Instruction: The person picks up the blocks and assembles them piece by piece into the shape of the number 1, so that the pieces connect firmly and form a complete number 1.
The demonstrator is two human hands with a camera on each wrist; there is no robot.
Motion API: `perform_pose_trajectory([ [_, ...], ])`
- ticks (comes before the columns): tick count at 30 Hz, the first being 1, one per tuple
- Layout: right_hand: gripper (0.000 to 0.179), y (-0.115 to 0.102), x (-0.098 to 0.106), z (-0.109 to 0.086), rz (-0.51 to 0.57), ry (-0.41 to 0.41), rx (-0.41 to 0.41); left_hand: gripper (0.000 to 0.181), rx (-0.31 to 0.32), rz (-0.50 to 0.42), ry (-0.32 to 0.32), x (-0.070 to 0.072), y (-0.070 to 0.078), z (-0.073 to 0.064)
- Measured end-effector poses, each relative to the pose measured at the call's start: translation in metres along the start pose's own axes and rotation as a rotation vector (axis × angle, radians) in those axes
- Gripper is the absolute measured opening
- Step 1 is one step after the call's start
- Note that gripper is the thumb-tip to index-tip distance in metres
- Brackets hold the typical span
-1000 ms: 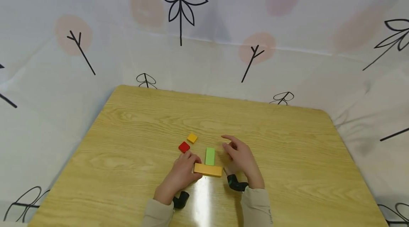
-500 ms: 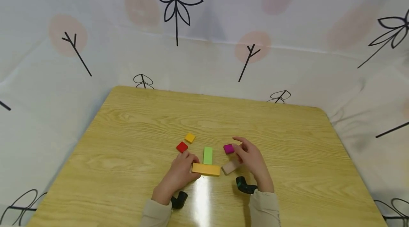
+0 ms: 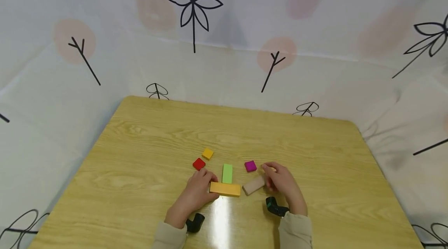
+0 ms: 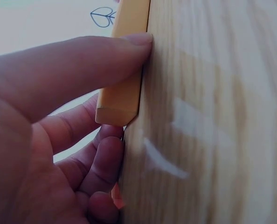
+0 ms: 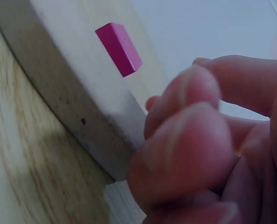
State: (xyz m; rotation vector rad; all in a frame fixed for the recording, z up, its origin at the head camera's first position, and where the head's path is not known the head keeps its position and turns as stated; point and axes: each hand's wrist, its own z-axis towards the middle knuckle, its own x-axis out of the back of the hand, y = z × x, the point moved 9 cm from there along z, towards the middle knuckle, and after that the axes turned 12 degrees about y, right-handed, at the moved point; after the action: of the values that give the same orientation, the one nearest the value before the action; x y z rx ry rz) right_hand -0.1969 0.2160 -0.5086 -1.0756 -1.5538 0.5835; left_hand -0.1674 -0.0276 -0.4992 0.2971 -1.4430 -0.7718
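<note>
My left hand (image 3: 197, 190) grips the left end of a long orange block (image 3: 225, 189) on the table; the left wrist view shows the thumb along one face of this orange block (image 4: 120, 100), fingers behind. A light green block (image 3: 227, 174) stands just beyond the orange one. Over the right end of a plain wooden block (image 3: 254, 185) hovers my right hand (image 3: 284, 182), fingers loosely bent, nothing visible in them. Whether its fingertips touch the wooden block (image 5: 68, 70) cannot be told. A small magenta block (image 3: 250, 166) lies beyond it.
A small red block (image 3: 199, 163) lies just past the left fingertips, with a small yellow block (image 3: 208, 153) behind it. The wood-grain table (image 3: 168, 132) reaches back to a patterned white cloth (image 3: 224, 66).
My right hand has moved right, uncovering the magenta block and more of the plain wooden block. My left hand keeps its hold on the orange block.
</note>
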Motion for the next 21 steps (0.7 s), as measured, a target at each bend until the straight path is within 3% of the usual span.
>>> perform_pose_trajectory([
  [12, 0.038, 0.016, 0.001, -0.002, 0.064, 0.009, -0.06, 0.031, -0.006, -0.015, 0.004, 0.0, 0.001, -0.003],
  [21, 0.031, 0.013, 0.003, 0.003, 0.054, 0.032, -0.006, 0.031, -0.001, -0.007, 0.013, 0.001, 0.002, -0.001],
])
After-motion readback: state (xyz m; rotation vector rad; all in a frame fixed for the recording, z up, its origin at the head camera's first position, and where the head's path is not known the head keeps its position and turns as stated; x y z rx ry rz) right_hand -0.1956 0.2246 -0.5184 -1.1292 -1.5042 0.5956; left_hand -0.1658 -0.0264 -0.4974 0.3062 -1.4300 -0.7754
